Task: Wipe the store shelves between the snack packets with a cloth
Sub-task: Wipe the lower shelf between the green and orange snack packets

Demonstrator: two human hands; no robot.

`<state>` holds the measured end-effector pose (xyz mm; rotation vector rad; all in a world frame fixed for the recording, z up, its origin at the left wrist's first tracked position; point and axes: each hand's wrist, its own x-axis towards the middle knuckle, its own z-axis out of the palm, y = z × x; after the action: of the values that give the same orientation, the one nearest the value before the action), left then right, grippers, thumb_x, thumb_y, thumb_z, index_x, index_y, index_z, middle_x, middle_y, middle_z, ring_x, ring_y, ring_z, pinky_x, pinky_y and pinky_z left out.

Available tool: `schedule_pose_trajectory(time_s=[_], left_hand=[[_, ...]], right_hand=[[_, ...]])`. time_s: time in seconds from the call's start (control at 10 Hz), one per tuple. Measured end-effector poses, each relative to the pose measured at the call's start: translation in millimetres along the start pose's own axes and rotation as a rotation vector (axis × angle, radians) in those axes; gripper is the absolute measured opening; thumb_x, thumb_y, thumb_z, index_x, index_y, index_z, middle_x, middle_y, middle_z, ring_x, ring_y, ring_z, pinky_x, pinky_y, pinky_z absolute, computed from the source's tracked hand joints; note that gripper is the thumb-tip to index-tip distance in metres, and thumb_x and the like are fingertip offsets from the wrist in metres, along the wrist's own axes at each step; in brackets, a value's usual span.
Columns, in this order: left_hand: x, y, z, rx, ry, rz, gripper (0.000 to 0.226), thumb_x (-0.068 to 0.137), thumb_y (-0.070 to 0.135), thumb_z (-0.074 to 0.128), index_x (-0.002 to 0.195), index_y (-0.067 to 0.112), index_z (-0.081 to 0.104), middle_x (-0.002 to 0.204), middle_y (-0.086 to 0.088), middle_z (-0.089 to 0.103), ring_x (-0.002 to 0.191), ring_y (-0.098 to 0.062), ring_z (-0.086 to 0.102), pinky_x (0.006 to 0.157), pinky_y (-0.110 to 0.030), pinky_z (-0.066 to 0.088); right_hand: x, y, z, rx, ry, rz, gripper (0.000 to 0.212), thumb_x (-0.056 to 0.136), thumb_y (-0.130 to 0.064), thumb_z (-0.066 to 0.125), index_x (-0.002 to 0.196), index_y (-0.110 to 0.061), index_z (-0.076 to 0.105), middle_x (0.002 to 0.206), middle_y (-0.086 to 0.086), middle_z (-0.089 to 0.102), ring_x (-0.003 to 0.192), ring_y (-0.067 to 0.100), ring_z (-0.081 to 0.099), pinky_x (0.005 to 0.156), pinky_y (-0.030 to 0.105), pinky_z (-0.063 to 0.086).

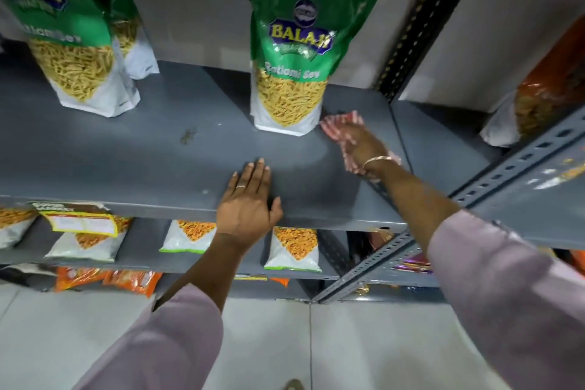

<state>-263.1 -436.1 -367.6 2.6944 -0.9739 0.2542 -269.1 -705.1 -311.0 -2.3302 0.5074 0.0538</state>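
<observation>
A grey metal shelf (164, 165) carries tall green-and-white sev packets. One packet (289, 51) stands in the middle, another (72, 47) at the left with a third behind it. My right hand (361, 144) presses a red-and-white striped cloth (340, 123) flat on the shelf just right of the middle packet's base. Part of the cloth is hidden under the hand. My left hand (248, 203) lies flat on the shelf's front edge with its fingers spread, holding nothing.
A small dark smudge (188, 134) marks the shelf between the packets. A perforated upright post (414, 22) bounds the bay on the right, with an orange packet (544, 95) beyond it. Lower shelves hold several white and orange packets (292, 248). Pale floor tiles lie below.
</observation>
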Motion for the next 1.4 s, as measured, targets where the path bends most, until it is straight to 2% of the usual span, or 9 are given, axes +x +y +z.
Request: schedule_pose_trajectory(time_s=[0.1,0.3,0.5,0.6,0.7,0.9,1.1,1.2,1.4], left_hand=[[-1,0,-2,-0.013,-0.003,-0.001,0.062,0.078,0.034,0.033,0.119,-0.003,0.061,0.128,-0.018,0.058,0.115,-0.032,0.057,0.101,-0.042,0.038],[-5,1,-7,0.0,-0.021,0.029,0.058,0.078,0.028,0.032,0.113,-0.005,0.065,0.122,-0.02,0.062,0.109,-0.034,0.062,0.094,-0.046,0.044],[-6,2,-12,-0.007,-0.122,0.018,0.058,0.085,0.031,0.03,0.11,-0.005,0.067,0.118,-0.019,0.064,0.107,-0.034,0.062,0.094,-0.047,0.045],[-4,0,-15,-0.054,-0.154,-0.003,0.073,0.099,0.039,0.012,0.102,-0.002,0.071,0.109,-0.016,0.069,0.101,-0.031,0.066,0.088,-0.046,0.05],[1,4,-21,-0.097,-0.069,-0.06,0.083,0.101,0.043,0.004,0.091,-0.002,0.074,0.097,-0.017,0.073,0.089,-0.029,0.07,0.084,-0.042,0.052],[10,24,-38,-0.069,-0.146,-0.217,0.049,0.096,0.048,0.032,0.122,0.014,0.054,0.126,-0.006,0.051,0.118,-0.023,0.045,0.098,-0.035,0.037],[27,41,-47,-0.297,-0.289,-0.504,0.041,0.09,0.032,0.057,0.122,0.006,0.054,0.126,-0.011,0.056,0.116,-0.027,0.054,0.096,-0.034,0.044],[32,37,-53,-0.668,-0.356,-0.635,0.032,0.086,0.014,0.061,0.115,0.0,0.06,0.119,-0.017,0.062,0.105,-0.029,0.061,0.086,-0.032,0.05],[26,12,-82,-1.151,-0.407,-0.622,0.022,0.084,-0.003,0.063,0.074,0.011,0.05,0.079,-0.005,0.057,0.064,-0.009,0.049,0.04,-0.013,0.041]], right_hand=[[-61,-17,30,-0.553,0.265,-0.207,0.065,0.095,-0.014,0.033,0.149,-0.034,0.003,0.149,-0.025,0.026,0.137,-0.002,0.032,0.123,0.033,0.017],[-155,-26,60,-0.259,0.019,-0.118,0.047,0.094,-0.011,0.052,0.132,-0.039,0.051,0.15,-0.01,0.04,0.129,0.016,0.052,0.108,0.034,0.045],[-171,-32,21,0.548,-0.303,-0.147,0.05,0.089,-0.006,0.052,0.137,0.007,0.042,0.137,0.009,0.053,0.124,0.009,0.056,0.117,0.037,0.033],[-139,-43,38,0.411,0.057,-0.024,0.052,0.086,-0.032,0.055,0.134,-0.009,0.054,0.138,0.018,0.055,0.13,0.035,0.05,0.113,0.045,0.038],[-106,-62,69,0.18,0.07,0.052,0.046,0.098,-0.022,0.044,0.142,-0.01,0.042,0.15,0.011,0.041,0.139,0.027,0.039,0.117,0.035,0.03],[-90,-66,60,-0.002,0.334,0.301,0.031,0.092,-0.013,0.051,0.111,0.008,0.064,0.119,0.024,0.066,0.113,0.037,0.06,0.091,0.037,0.046],[-88,-70,71,0.195,0.234,0.445,0.015,0.089,-0.012,0.056,0.083,0.002,0.06,0.096,0.023,0.057,0.084,0.02,0.052,0.072,0.03,0.042],[-96,-78,62,0.409,0.1,0.387,0.014,0.09,-0.002,0.057,0.08,-0.012,0.054,0.097,0.013,0.057,0.077,0.014,0.058,0.064,0.014,0.053],[-118,-107,51,0.629,0.11,0.238,0.035,0.077,0.016,0.066,0.057,-0.009,0.052,0.04,-0.005,0.059,0.037,0.009,0.057,0.046,0.019,0.049]])
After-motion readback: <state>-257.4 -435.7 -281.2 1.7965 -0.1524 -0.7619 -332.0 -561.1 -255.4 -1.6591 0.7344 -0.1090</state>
